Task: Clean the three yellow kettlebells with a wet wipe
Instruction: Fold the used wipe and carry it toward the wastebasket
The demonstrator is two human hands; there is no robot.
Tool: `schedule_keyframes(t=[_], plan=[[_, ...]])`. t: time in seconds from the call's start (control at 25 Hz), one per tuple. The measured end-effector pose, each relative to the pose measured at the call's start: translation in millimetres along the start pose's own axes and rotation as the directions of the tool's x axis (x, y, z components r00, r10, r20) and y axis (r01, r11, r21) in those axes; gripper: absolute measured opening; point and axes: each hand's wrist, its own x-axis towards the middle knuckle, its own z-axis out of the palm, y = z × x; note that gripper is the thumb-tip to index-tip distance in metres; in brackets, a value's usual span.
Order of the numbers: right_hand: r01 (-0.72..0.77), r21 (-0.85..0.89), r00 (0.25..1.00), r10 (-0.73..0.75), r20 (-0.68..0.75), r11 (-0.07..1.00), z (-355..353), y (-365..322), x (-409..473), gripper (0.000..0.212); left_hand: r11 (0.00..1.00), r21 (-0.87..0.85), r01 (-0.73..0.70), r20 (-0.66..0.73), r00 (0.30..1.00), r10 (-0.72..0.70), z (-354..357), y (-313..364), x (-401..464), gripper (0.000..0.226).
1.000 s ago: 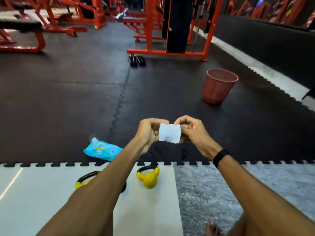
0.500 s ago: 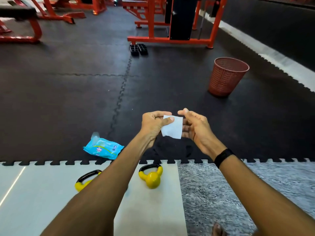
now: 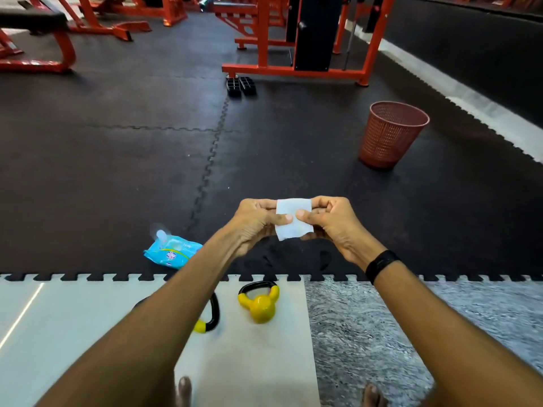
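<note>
A white wet wipe is folded into a small rectangle and held out in front of me. My left hand pinches its left edge and my right hand pinches its right edge. Below them, on a pale floor tile, stands a yellow kettlebell with a black handle. A second yellow kettlebell sits just left of it, mostly hidden behind my left forearm. A third kettlebell is not visible.
A blue pack of wet wipes lies on the black rubber floor to the left. A red mesh waste basket stands far right. Orange gym machines line the back. A grey rug lies at the right. My toes show at the bottom edge.
Both hands grip the wipe again after my right hand had briefly loosened. The wipe now sits flat and squared between my thumbs. The camera has tilted slightly downward.
</note>
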Motion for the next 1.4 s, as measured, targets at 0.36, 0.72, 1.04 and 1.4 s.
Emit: schedule_keyframes(t=[0.36,0.72,1.04,1.4], plan=[[-0.049,0.016,0.998,0.05,-0.046,0.999,9,44,112,0.014,1.0,-0.026,0.01,-0.234,0.972,-0.016,-25,-38,100,0.023],[-0.27,0.111,0.954,0.281,-0.101,0.956,16,104,155,0.019,0.987,0.069,0.148,-0.316,0.941,-0.119,-34,-81,151,0.015],[-0.357,0.125,0.911,0.375,-0.17,0.926,19,7,50,0.017,0.947,0.139,0.291,-0.285,0.927,-0.243,4,11,38,0.006],[-0.124,0.146,0.925,0.167,-0.342,0.982,-58,-351,14,0.011,0.973,0.225,0.057,-0.124,0.992,-0.03,144,351,10,0.008]])
